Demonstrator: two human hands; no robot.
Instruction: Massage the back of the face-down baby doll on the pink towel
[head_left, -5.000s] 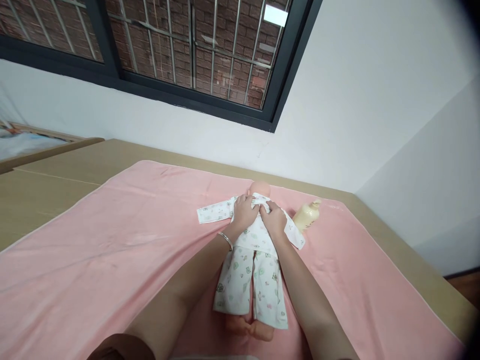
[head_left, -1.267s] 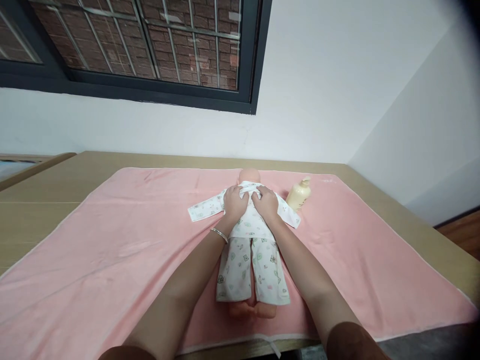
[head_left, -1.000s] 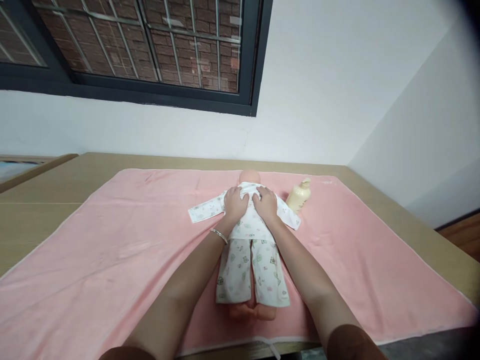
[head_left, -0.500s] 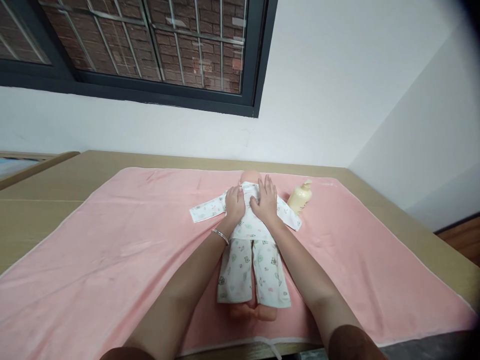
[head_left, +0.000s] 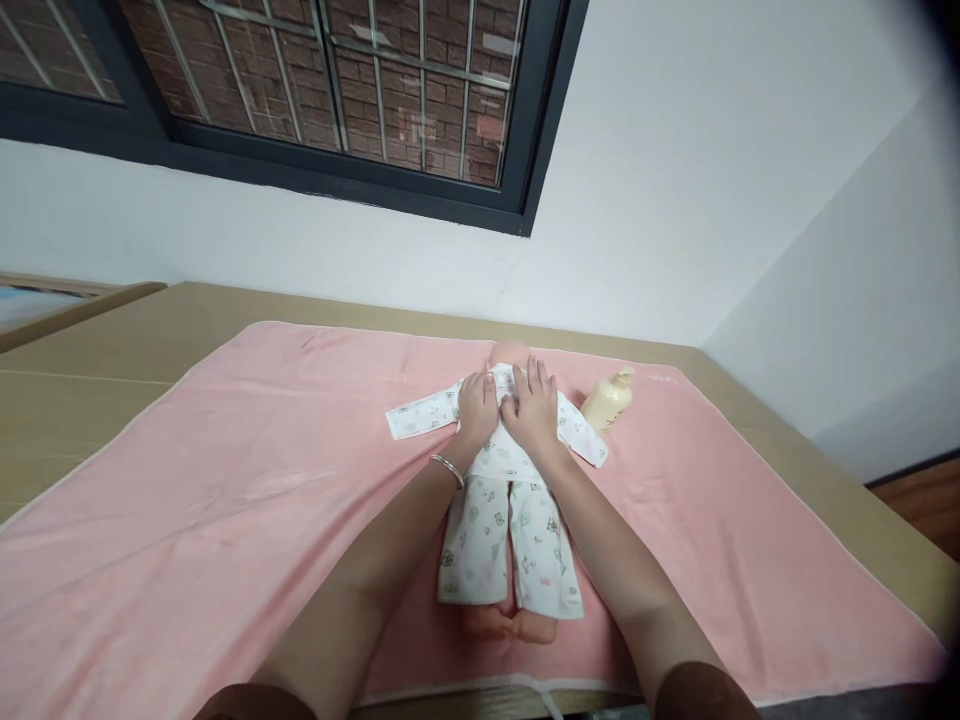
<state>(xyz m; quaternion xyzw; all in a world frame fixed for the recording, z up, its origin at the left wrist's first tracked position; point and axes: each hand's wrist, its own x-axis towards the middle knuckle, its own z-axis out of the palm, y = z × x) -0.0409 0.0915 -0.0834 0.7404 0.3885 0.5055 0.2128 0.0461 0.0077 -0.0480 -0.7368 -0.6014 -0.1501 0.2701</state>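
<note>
A baby doll lies on a pink cloth with its head toward the wall and its feet toward me. It wears a white printed top with the sleeves spread out, and matching trousers. My left hand rests on the left side of the doll's upper body, fingers lying forward. On the right side of the upper body lies my right hand, flat with its fingers slightly apart. Both palms press on the top and hide part of it. A bracelet circles my left wrist.
The pink cloth covers much of the wooden table. A cream pump bottle leans beside the doll's right-hand sleeve. Behind the table rises a white wall with a dark-framed, barred window.
The view has tilted and shifted a little. My hands stay on the doll's upper body; the right hand's fingers look slightly closer to the left hand.
</note>
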